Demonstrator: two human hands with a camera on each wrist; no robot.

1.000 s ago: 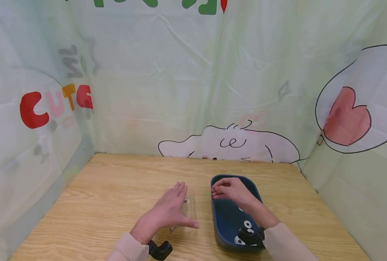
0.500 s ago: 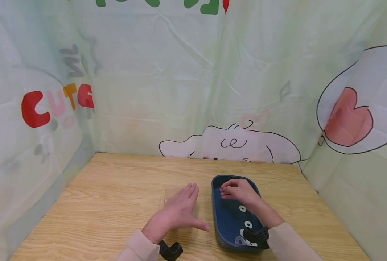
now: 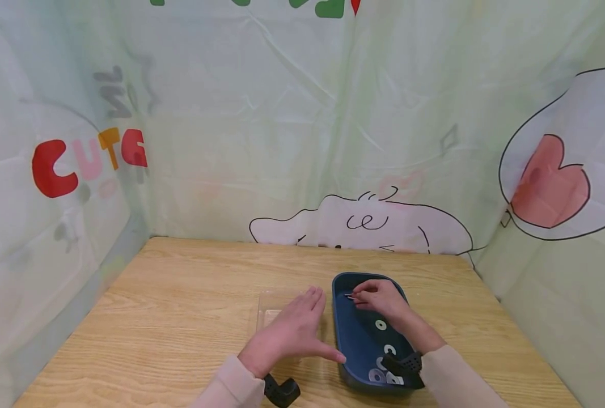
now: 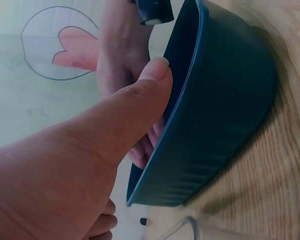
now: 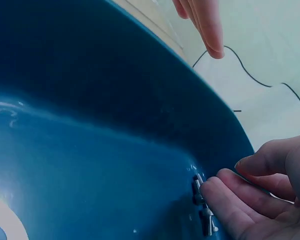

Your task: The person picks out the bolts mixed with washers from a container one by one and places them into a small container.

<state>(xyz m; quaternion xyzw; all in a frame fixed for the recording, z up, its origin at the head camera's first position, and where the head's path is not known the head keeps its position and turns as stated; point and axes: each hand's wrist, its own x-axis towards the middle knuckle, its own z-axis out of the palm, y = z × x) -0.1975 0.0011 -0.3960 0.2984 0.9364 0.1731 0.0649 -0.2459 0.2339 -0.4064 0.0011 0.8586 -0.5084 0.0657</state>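
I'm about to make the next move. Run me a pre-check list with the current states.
1. Right hand inside the blue bin: ok.
2. Small metal hardware at the right hand's fingertips: ok.
3. Hardware firmly pinched: cannot tell.
4. Washers apart from the hardware: ok, the ones in view lie nearer the bin's other end.
5. Left hand free: ok, nothing held.
6. Clear plastic container fully visible from the head: not ok, the left hand covers part.

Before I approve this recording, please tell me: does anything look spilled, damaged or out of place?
Nothing stands out: the blue bin stands upright, and the pale rings and small metal parts lie inside it.
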